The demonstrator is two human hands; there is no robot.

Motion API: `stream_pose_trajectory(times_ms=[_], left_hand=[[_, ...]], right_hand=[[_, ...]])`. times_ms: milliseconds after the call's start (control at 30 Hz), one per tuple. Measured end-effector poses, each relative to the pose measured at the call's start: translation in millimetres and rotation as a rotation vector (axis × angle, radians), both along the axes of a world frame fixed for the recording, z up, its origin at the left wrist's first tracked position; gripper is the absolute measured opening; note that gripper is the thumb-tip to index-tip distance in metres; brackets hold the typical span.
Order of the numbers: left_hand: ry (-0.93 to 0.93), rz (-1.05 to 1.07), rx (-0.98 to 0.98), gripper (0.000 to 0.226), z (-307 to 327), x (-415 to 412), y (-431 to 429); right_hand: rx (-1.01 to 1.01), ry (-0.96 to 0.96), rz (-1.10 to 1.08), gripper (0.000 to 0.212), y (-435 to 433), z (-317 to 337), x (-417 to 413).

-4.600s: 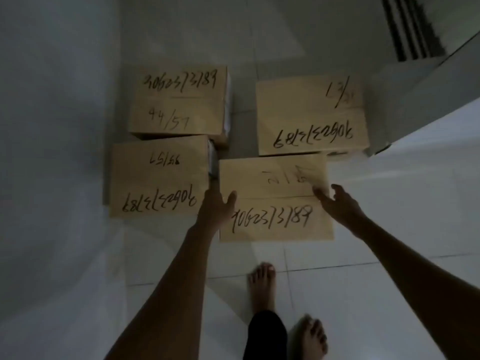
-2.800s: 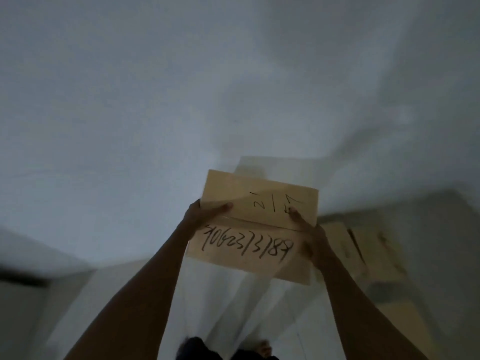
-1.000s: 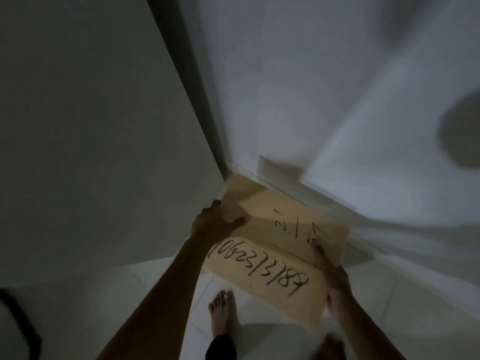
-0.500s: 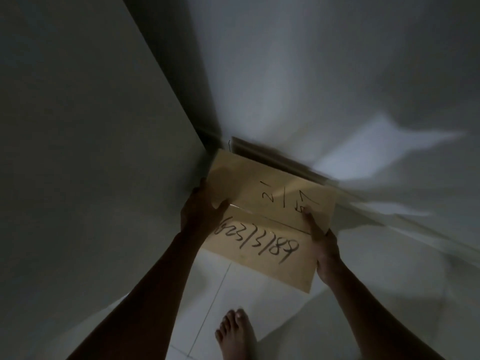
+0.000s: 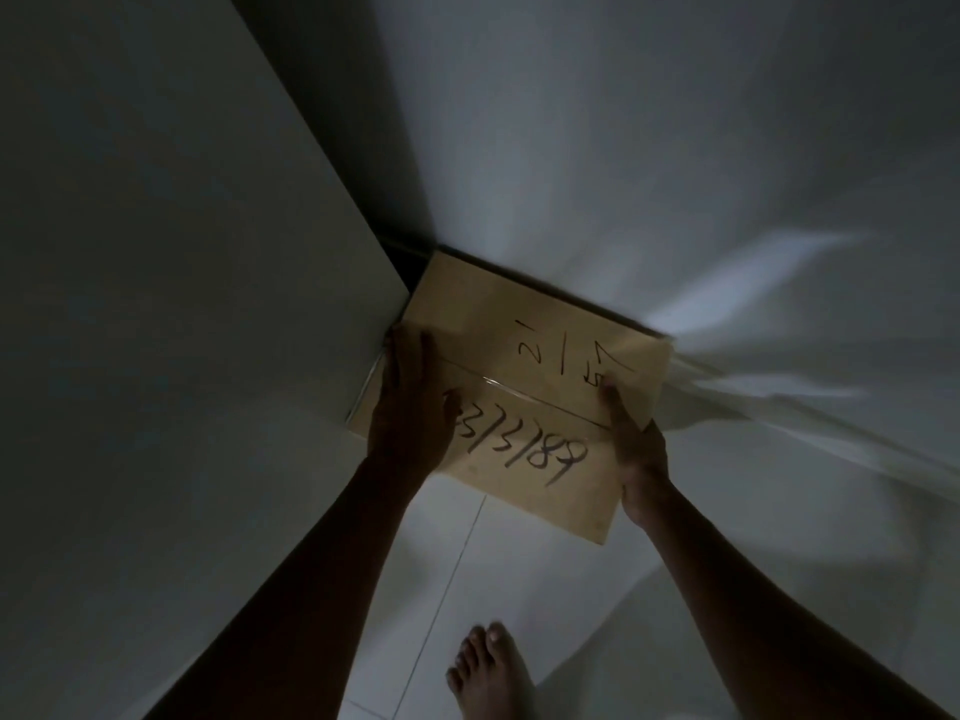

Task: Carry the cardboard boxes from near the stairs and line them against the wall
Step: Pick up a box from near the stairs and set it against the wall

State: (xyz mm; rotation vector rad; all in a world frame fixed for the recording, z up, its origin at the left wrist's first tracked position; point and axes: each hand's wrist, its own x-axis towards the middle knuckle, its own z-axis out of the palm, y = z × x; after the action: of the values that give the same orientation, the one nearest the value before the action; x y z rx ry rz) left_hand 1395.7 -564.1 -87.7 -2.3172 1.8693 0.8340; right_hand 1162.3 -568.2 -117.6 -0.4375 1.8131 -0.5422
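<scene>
Walls: I see two pale surfaces meeting in a dark corner, the back wall [image 5: 649, 148] ahead and a flat panel [image 5: 156, 252] on my left. The light is dim, so edges are soft.
Floor: white floor tiles [image 5: 519, 589] run beneath the load, with one bare foot [image 5: 488, 672] at the bottom of the view.
Box: the cardboard box [image 5: 524, 387], handwritten numbers on its taped top, sits pushed into that corner, its far edge along the back wall and its left end by the panel. I cannot tell whether it rests fully on the floor.
Left hand: my left hand [image 5: 410, 407] lies on the top near the left edge, fingers wrapped over it, closed on the box.
Right hand: my right hand [image 5: 636, 449] clasps the near right corner, thumb on top.
Risk, pinch: I judge the left fingers could be caught between the box and the panel if I shove further.
Risk, skew: releasing before the base is flat could leave the box crooked, spoiling the line for later boxes.
</scene>
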Motion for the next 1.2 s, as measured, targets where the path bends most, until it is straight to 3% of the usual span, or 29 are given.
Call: stream_pose_trajectory(times_ms=[133,233,300,400,500,700,833,967,1200], left_hand=[[-0.081,-0.069,0.048,0.086,8,5,-5],[-0.085,-0.117,0.120,0.085,25,10,-6],[-0.073,-0.124,0.161,0.083,46,7,-2],[-0.151,-0.208,0.125,0.078,100,-3,12],[-0.142,-0.262,0.089,0.077,197,-23,29],[0.028,-0.221,-0.003,0.079,426,-87,59],[0.061,-0.253,-0.070,0.078,532,-132,77],[0.102,-0.346,-0.178,0.078,598,-194,93],[0.124,-0.594,-0.189,0.080,666,-365,148]], right_hand=[[0.043,-0.041,0.091,0.055,-8,6,-9],[0.084,0.039,0.174,0.086,-19,20,-20],[0.031,0.129,0.264,0.091,-21,42,-30],[-0.027,0.329,0.496,0.098,-13,112,-42],[-0.005,0.465,0.596,0.103,5,222,-68],[-0.149,0.521,0.494,0.099,58,471,-124],[-0.250,0.642,0.461,0.097,91,586,-174],[-0.274,0.715,0.391,0.096,139,649,-247],[-0.105,0.850,0.197,0.096,286,705,-421]])
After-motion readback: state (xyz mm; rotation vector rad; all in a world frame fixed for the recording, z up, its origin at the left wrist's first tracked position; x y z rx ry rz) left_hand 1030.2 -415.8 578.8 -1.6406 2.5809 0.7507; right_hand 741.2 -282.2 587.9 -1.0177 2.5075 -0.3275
